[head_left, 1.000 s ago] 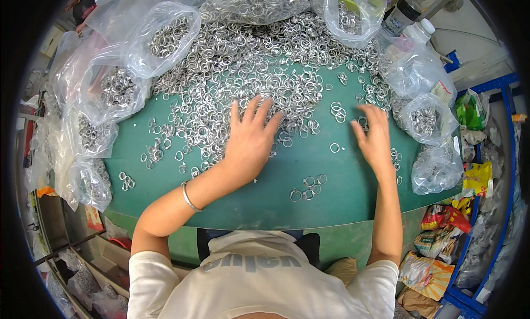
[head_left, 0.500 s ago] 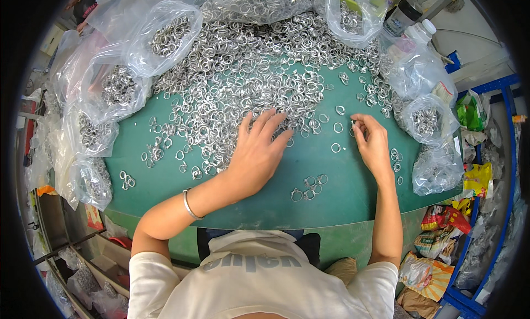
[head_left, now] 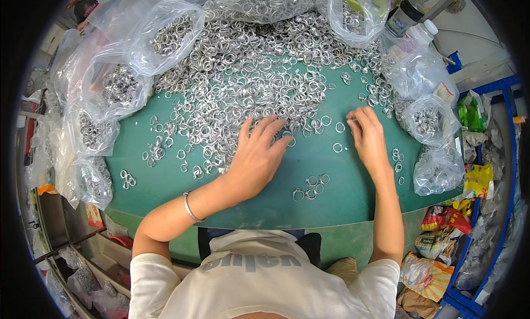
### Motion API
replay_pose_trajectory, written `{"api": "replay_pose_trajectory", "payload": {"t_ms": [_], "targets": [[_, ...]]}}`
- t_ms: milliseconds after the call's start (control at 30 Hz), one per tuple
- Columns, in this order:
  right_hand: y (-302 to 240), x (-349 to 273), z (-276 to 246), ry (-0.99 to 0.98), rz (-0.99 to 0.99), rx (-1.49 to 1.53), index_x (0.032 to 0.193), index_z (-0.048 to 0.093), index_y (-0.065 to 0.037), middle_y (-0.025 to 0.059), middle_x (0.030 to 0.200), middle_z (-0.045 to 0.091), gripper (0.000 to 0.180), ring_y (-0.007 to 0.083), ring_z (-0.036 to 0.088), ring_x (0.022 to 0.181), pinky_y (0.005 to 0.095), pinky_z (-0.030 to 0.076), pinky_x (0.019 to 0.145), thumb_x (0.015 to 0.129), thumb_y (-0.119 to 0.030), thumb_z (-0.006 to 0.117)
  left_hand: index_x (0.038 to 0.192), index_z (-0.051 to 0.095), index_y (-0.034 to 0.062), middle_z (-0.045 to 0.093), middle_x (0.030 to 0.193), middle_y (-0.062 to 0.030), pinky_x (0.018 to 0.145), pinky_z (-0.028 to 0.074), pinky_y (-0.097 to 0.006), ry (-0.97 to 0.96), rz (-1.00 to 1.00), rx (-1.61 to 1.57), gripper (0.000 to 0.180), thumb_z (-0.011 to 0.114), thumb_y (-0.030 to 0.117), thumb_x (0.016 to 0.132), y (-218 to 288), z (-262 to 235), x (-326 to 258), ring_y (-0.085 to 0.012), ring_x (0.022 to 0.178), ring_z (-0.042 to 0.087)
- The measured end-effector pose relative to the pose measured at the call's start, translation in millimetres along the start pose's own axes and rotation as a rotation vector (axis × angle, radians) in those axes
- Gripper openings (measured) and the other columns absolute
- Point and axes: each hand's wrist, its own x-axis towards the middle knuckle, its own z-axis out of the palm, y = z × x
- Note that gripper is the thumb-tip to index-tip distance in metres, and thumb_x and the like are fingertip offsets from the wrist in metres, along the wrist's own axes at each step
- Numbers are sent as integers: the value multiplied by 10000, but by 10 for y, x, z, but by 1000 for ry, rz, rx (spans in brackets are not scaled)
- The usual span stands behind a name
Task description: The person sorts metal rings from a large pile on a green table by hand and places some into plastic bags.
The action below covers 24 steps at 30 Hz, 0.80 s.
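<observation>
A large spread of silver metal rings (head_left: 259, 90) covers the far and middle part of the green tabletop (head_left: 248, 208). My left hand (head_left: 258, 153) lies at the near edge of this pile, fingers spread and touching rings; single rings sit by its thumb. My right hand (head_left: 369, 139) is to the right of the pile with thumb and fingertips drawn close together. Whatever they pinch is hidden. Beside it lie a few loose rings (head_left: 339, 127). A small group of rings (head_left: 311, 187) rests between my forearms.
Clear plastic bags of rings line the table's left (head_left: 118, 84) and right (head_left: 426, 120) sides, with another bag (head_left: 259, 7) at the far edge. A white-capped bottle (head_left: 422, 32) and a dark-lidded jar (head_left: 404, 16) stand far right. A blue rack (head_left: 510, 125) flanks the table.
My right hand has shifted slightly away from me, and the loose ring that lay near its fingertips no longer shows. My left hand has barely moved on the pile.
</observation>
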Motion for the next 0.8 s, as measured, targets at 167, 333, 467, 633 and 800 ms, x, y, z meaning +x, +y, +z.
{"api": "replay_pose_trajectory", "payload": {"t_ms": [167, 333, 467, 633, 800], "targets": [[-223, -326, -10, -55, -61, -66, 969, 587, 7, 139, 966, 543, 152, 335, 563, 894, 404, 481, 790, 825, -7, 630, 1144, 589, 64, 471, 1311, -143, 1065, 266, -582, -10, 16, -26, 316, 631, 45, 832, 13, 6, -9, -341, 1279, 410], [-228, -343, -16, -158, 44, -61, 1018, 576, 17, 143, 1002, 537, 223, 325, 585, 845, 415, 502, 746, 817, -29, 663, 1141, 588, 63, 466, 1317, -140, 1072, 261, -587, -10, 16, -39, 314, 632, 47, 831, 35, 16, -14, -343, 1280, 410], [-203, -289, -67, -154, 140, 67, 1031, 571, 16, 143, 991, 535, 234, 320, 586, 815, 399, 507, 720, 812, -1, 652, 1141, 589, 65, 464, 1317, -139, 1073, 261, -586, -1, 14, -38, 311, 629, 48, 833, 12, -5, -27, -341, 1280, 409], [-258, -409, -39, -170, 51, 113, 1052, 571, -2, 152, 1004, 525, 245, 317, 586, 824, 386, 491, 733, 821, 1, 652, 1141, 589, 72, 464, 1312, -140, 1069, 262, -586, -20, -3, -43, 307, 626, 52, 837, 19, 17, -66, -338, 1283, 405], [-228, -361, -29, -159, 49, 78, 1033, 565, 2, 163, 1030, 535, 221, 340, 590, 804, 402, 488, 728, 833, -23, 656, 1150, 584, 75, 462, 1313, -141, 1067, 258, -594, -26, 3, -51, 316, 626, 52, 838, 34, 24, -84, -340, 1284, 403]]}}
